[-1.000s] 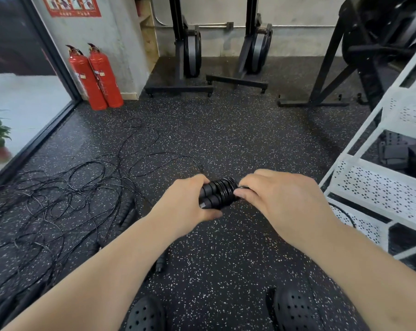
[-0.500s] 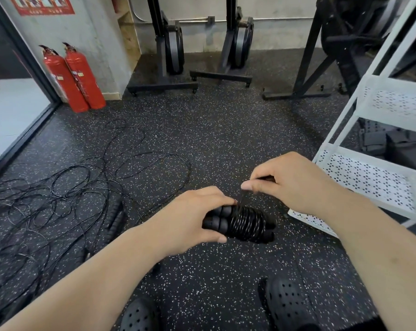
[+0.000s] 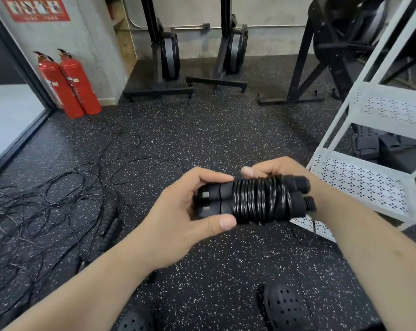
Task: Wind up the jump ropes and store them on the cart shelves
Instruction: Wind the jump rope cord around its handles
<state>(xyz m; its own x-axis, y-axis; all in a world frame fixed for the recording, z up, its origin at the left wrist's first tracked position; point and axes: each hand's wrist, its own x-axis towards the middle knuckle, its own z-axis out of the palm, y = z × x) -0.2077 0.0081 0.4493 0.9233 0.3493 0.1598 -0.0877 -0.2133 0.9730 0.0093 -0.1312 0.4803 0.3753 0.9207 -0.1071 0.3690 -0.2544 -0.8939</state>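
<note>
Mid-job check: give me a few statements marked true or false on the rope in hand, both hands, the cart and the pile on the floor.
1. The left hand grips the black jump rope, whose cord is coiled round its two handles. True.
2. That rope lies on a shelf of the white perforated metal cart. False: it is held in the air in front of the cart.
3. A tangle of loose black ropes lies on the grey speckled floor to the person's left. True.
4. The right hand hangs idle, clear of the rope. False: its fingers curl round the bundle's right end from behind.
</note>
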